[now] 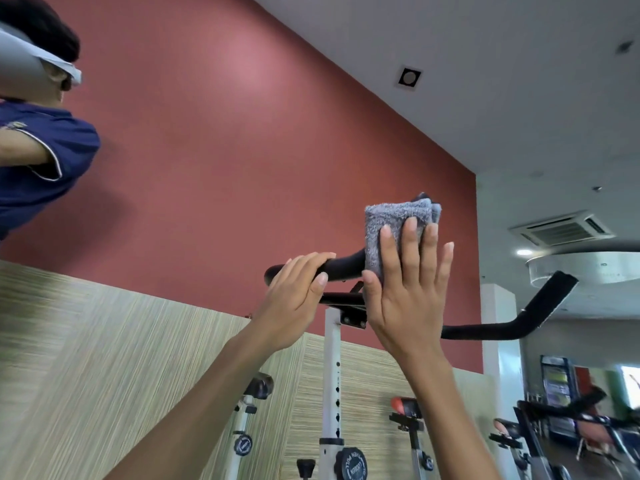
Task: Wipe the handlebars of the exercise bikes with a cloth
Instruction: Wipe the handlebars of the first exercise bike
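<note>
- The grey cloth (388,226), folded into a thick pad, sits near the middle of the view against the black handlebar (343,266) of an exercise bike, at the point where the left arm of the bar bends upward.
- Your right grip (405,299) lies flat against the cloth: the fingers are straight and spread, pressing the pad onto the bar, with the thumb at the cloth's lower edge. Nothing is curled round it.
- Your left grip (294,292) is just left of the cloth, with its fingers wrapped over the top of the handlebar near that arm's rounded end and the thumb underneath.
- The right arm of the handlebar runs out past your right wrist, then angles up and away to the right.
- A white post (332,358) with a row of adjustment holes carries the handlebar; a black round knob (350,464) is at its foot.
- More exercise bikes (408,420) stand lower down, to either side of the post.
- Behind is a red wall (225,133) above a pale wood-grain panel (86,341).
- Another person in a dark blue shirt (41,150) is at the upper left edge.
- A white ceiling with an air vent (561,230) fills the upper right.
</note>
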`<state>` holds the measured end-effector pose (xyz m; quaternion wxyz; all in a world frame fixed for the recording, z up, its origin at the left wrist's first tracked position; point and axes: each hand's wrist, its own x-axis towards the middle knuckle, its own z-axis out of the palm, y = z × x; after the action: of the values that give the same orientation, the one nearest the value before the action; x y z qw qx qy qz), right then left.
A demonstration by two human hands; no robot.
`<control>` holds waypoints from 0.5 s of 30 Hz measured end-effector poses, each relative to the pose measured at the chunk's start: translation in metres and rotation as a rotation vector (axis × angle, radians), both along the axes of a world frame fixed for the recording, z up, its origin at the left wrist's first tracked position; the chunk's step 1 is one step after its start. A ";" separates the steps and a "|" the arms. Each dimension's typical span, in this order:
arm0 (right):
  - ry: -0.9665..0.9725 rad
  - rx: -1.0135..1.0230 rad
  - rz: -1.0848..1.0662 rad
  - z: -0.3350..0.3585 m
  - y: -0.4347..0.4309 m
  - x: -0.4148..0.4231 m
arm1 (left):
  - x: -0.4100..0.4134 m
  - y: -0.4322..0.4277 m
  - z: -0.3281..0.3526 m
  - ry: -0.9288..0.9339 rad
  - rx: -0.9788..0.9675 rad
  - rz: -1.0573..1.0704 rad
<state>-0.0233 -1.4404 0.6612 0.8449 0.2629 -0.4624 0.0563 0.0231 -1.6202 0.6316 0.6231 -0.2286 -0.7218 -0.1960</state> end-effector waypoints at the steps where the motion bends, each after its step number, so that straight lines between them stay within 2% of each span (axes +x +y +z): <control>1: -0.008 -0.011 0.016 0.004 0.002 0.004 | 0.000 0.000 0.000 -0.005 -0.003 -0.001; 5: -0.046 -0.029 0.100 -0.006 -0.014 0.004 | 0.000 -0.003 0.000 -0.011 -0.017 0.010; 10: 0.011 0.038 -0.088 -0.006 0.005 -0.002 | 0.001 -0.003 0.000 -0.016 -0.017 0.026; 15: -0.074 -0.090 0.039 0.000 -0.002 0.020 | 0.003 0.002 -0.003 -0.023 -0.002 0.018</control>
<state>-0.0032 -1.4419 0.6610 0.8370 0.2313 -0.4851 0.1032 0.0261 -1.6186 0.6291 0.6164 -0.2206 -0.7310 -0.1924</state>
